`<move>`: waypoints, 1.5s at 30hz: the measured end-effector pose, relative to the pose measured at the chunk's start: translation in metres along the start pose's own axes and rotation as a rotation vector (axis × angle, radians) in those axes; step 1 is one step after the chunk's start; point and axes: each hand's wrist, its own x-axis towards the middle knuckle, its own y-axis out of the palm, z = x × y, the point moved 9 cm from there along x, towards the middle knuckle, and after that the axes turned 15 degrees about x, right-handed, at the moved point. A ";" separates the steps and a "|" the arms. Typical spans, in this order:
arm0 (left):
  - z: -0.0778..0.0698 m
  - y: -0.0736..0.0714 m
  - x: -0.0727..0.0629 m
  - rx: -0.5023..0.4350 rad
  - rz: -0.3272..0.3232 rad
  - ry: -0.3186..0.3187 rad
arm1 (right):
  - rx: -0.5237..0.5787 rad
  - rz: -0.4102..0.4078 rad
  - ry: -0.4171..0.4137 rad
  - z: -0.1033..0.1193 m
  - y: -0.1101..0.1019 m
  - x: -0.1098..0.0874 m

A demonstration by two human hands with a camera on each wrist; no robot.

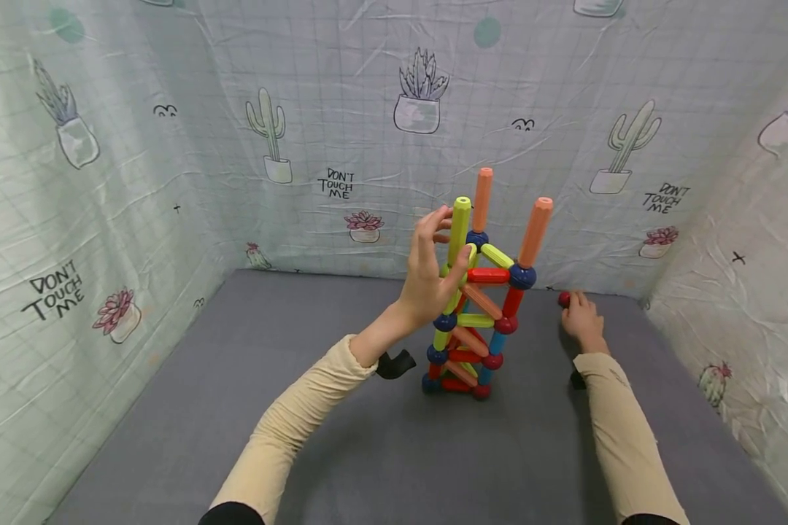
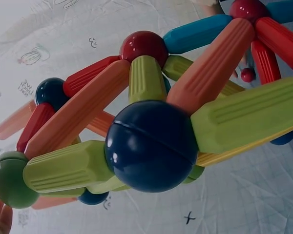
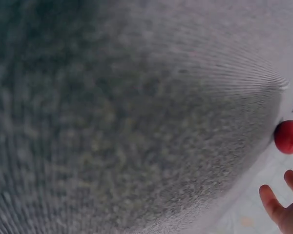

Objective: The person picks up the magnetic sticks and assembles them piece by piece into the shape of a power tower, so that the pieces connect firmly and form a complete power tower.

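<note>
A tall tower of colored magnetic sticks and balls (image 1: 489,275) stands on the grey surface, with three sticks pointing up from its top. My left hand (image 1: 427,273) is at its upper left, thumb in front of the upright yellow-green stick (image 1: 460,227) and fingers partly hidden behind it. In the left wrist view, fingertips (image 2: 1,219) show beside a green ball (image 2: 14,179) of the tower. To the tower's right, my right hand (image 1: 583,321) reaches toward a loose red ball (image 1: 564,300). The right wrist view shows the fingers (image 3: 271,201) extended, apart from the red ball (image 3: 288,137).
A patterned cloth (image 1: 341,109) with cactus drawings hangs behind and along both sides. The grey surface (image 1: 236,394) spreads in front of it and to the left of the tower. The red ball lies near the surface's back edge.
</note>
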 end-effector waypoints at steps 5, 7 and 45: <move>0.001 0.000 -0.001 -0.027 0.017 -0.013 | -0.058 0.073 0.004 -0.003 0.011 0.003; 0.001 -0.001 -0.001 -0.031 0.022 -0.012 | -0.075 0.042 -0.006 -0.004 0.010 0.004; 0.007 0.025 -0.006 0.016 0.272 -0.092 | 0.536 -0.260 -0.640 0.284 -0.205 -0.080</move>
